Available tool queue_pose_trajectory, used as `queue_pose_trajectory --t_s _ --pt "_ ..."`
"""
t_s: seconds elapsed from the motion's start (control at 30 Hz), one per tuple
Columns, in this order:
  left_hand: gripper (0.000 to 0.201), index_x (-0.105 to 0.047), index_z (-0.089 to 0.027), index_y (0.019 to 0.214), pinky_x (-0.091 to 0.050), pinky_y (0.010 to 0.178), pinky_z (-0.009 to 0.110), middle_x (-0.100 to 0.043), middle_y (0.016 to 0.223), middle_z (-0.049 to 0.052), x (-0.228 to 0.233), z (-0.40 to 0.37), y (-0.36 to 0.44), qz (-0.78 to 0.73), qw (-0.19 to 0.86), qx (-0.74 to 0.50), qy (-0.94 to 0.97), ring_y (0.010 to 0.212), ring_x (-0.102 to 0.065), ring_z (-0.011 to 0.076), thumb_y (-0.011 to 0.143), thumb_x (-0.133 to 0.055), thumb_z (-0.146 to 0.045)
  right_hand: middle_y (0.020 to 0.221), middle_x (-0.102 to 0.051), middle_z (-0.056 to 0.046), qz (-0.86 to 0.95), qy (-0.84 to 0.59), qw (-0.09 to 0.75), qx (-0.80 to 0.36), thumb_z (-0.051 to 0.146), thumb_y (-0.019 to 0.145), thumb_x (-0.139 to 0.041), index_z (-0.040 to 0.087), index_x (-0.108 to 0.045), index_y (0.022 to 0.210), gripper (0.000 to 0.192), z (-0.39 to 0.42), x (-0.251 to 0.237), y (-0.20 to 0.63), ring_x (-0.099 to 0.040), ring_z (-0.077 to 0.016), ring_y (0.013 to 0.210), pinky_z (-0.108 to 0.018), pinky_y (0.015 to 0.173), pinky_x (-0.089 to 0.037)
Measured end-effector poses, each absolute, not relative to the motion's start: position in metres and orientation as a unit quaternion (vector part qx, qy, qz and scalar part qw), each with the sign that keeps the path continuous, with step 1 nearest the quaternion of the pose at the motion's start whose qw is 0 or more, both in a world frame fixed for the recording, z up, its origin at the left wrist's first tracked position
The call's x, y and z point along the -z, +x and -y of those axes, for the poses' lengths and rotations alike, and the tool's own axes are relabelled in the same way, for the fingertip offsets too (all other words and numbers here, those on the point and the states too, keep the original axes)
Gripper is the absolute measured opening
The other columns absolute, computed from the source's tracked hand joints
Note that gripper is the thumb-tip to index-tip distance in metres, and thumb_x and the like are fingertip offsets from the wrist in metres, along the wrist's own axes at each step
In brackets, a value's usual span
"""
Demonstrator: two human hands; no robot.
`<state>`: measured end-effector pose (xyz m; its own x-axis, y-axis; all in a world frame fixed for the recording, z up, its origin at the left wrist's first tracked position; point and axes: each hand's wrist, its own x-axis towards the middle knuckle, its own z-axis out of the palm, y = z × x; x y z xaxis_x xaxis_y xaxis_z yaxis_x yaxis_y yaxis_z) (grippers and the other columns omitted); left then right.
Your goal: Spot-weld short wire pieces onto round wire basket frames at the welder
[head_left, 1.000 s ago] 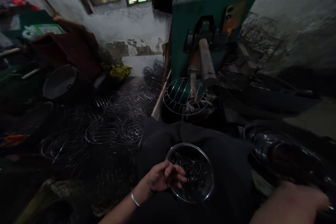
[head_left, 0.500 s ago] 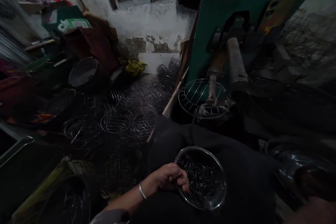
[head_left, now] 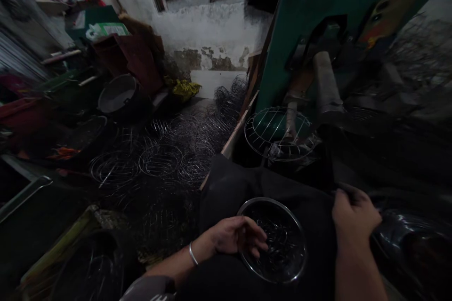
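Observation:
A round metal bowl (head_left: 302, 256) rests on the dark cloth over my lap, with many short bent wire pieces (head_left: 278, 240) inside it. My left hand (head_left: 238, 236), with a bangle at the wrist, hangs over the bowl's left rim. Its fingers are loosely curled and apart, and no held thing shows. To the right of the bowl, my right hand (head_left: 356, 214) is closed; whatever it may pinch is too dark to make out. A round wire rack (head_left: 264, 127) sits ahead at the green machine (head_left: 282, 51), around its lower electrode rod (head_left: 291, 120).
Many round wire racks (head_left: 158, 160) lie heaped on the floor at left, beyond a wooden board (head_left: 226, 148). A thick metal arm (head_left: 327, 82) juts from the machine. A shiny coil-like heap (head_left: 399, 230) is at right, and a dark bucket (head_left: 118, 96) stands at far left.
My right hand has risen from the lower right edge to beside the bowl, closed. My left hand's fingers have loosened and spread over the bowl. The view has shifted slightly left.

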<state>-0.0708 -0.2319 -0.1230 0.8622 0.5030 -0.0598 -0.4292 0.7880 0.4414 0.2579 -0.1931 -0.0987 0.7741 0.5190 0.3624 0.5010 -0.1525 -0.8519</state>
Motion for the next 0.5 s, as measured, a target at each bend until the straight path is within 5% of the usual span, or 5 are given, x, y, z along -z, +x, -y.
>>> queue_pose_trajectory --t_s 0.13,0.27,0.37,0.5 --pt "0.060 -0.063 -0.016 0.130 -0.052 0.086 0.035 -0.062 0.125 0.018 0.111 0.229 -0.064 -0.062 0.939 -0.214 0.263 0.112 -0.064 0.0278 0.086 -0.069 -0.056 0.080 -0.067 -0.010 0.340 -0.773 0.535 -0.035 0.043 0.065 -0.052 0.019 -0.069 0.084 0.035 0.189 0.085 0.253 -0.066 -0.0331 0.086 -0.048 0.086 -0.052" --pt "0.072 -0.052 -0.019 0.143 -0.046 0.095 0.035 -0.057 0.132 0.015 0.070 0.224 -0.023 -0.039 0.892 -0.141 0.427 0.120 -0.058 0.0262 0.083 -0.073 -0.052 0.077 -0.064 -0.005 0.234 -0.633 0.738 -0.003 0.026 0.059 -0.060 0.015 -0.064 0.078 0.021 0.164 0.047 0.241 -0.061 -0.0205 0.072 -0.034 0.076 -0.053" --pt "0.079 -0.046 -0.019 0.148 -0.040 0.107 0.043 -0.057 0.133 0.015 0.043 0.223 0.020 -0.088 0.686 -0.162 0.704 0.125 -0.052 0.0298 0.082 -0.075 -0.050 0.083 -0.065 -0.005 0.152 -0.521 0.840 -0.023 0.014 0.058 -0.056 0.012 -0.061 0.082 0.024 0.146 0.022 0.232 -0.055 -0.0129 0.065 -0.023 0.058 -0.047" --pt "0.081 -0.046 -0.012 0.146 -0.043 0.103 0.043 -0.062 0.119 0.016 0.045 0.230 0.057 -0.181 0.470 -0.208 0.839 0.110 -0.058 0.0291 0.080 -0.078 -0.045 0.081 -0.064 -0.003 0.100 -0.515 0.848 -0.078 0.009 0.061 -0.057 0.010 -0.061 0.084 0.024 0.144 0.019 0.228 -0.051 -0.0091 0.057 -0.020 0.049 -0.040"
